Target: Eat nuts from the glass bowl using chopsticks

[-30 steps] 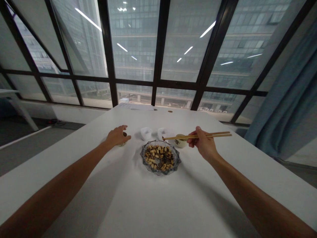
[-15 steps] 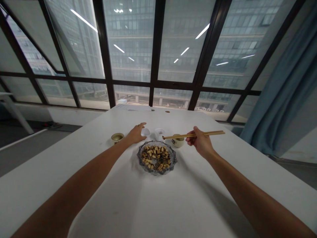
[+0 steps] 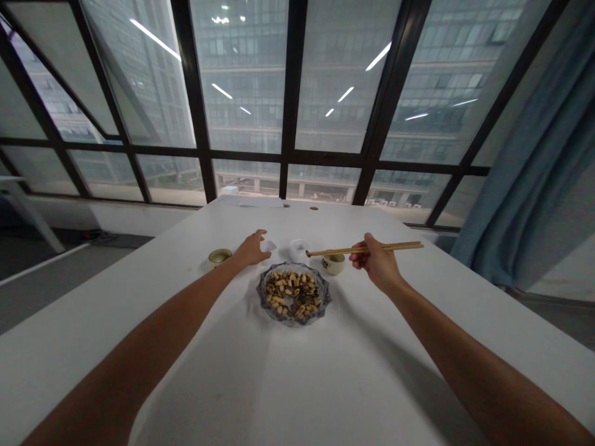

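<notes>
My left hand (image 3: 251,249) has its thumb and fingers curved around the left side of a small white dish (image 3: 269,246). Held level in my right hand (image 3: 377,263) is a pair of wooden chopsticks (image 3: 344,250). A small dark piece (image 3: 307,254), too small to name, shows at their tips, in front of a second white dish (image 3: 300,246). Nearer to me stands a faceted glass bowl (image 3: 266,305), with pale and dark pieces like nuts or seeds inside. Beneath the chopsticks sits a cream cup with dark lettering (image 3: 333,265).
Another small cup (image 3: 220,256) stands left of my left hand, partly behind the forearm. Everything rests on a long white table (image 3: 297,384). Papers (image 3: 251,201) lie at its far end by the windows. A blue curtain (image 3: 520,179) hangs at the right.
My left hand has shifted slightly left, and the small white dish beside its fingers has moved left too. My right hand and the chopsticks have barely moved.
</notes>
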`<control>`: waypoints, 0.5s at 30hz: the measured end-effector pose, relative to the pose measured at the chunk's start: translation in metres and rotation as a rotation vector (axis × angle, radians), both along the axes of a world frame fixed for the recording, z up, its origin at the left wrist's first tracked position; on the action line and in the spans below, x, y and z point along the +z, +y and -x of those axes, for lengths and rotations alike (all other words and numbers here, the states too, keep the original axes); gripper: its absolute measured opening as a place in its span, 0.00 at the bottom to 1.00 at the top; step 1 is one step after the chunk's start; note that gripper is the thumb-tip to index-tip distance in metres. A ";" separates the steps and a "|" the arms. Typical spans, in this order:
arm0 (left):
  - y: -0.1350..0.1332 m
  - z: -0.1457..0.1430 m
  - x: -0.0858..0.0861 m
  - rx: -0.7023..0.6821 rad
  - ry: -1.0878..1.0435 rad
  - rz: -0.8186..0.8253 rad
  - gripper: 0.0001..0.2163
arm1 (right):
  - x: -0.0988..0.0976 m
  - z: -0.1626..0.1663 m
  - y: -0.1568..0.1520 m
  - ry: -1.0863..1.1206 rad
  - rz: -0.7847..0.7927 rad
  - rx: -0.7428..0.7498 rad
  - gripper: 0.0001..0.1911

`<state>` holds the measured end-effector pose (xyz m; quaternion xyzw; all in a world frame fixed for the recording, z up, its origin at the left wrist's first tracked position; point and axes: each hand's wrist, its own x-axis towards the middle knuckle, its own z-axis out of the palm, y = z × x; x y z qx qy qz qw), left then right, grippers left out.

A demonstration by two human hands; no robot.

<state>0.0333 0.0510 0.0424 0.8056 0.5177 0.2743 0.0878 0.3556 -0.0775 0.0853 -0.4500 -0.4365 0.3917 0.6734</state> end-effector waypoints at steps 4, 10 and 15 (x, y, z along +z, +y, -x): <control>0.013 -0.018 0.021 0.090 0.122 0.164 0.39 | 0.000 -0.002 0.002 0.022 0.001 -0.049 0.26; 0.007 -0.081 0.029 -0.040 0.213 0.130 0.40 | -0.001 -0.007 0.006 0.018 0.007 -0.113 0.27; 0.005 -0.103 0.021 -0.115 0.240 0.140 0.38 | -0.006 -0.007 0.002 -0.163 -0.061 -0.187 0.30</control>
